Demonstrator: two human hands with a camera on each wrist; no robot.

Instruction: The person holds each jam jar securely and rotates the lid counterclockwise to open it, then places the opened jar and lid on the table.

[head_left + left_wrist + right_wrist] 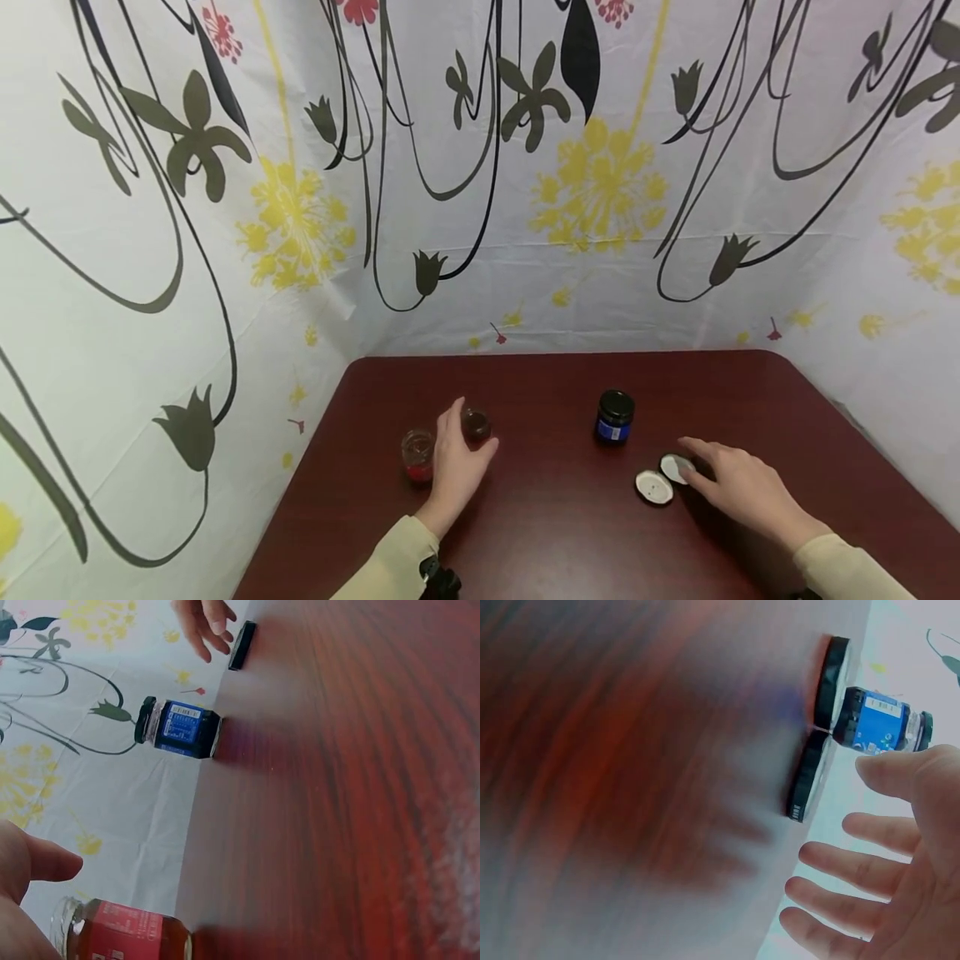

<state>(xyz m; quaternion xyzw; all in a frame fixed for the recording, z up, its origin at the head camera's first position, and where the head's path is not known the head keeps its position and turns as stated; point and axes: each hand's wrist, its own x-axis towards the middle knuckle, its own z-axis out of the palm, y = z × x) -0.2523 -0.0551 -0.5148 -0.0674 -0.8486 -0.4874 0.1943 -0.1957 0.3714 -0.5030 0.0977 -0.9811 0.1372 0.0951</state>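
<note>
My left hand [459, 462] reaches around a small open glass jar [476, 426] with its thumb and fingers spread apart. In the left wrist view, a gap shows between the thumb and a lidless jar [127, 930] with a red label. Another open glass jar [417, 456], red near its base, stands just left of that hand. My right hand [742, 487] hovers beside two dark-rimmed lids, one nearer lid [654, 487] and one farther lid [675, 468], both showing pale insides. Its fingers are spread in the right wrist view, holding nothing.
A jar with a blue label and dark lid [615, 417] stands upright beyond the lids, between the two hands. The dark red wooden table [555, 533] ends at a rounded back edge. Flower-printed white cloth [480, 208] hangs behind and along both sides.
</note>
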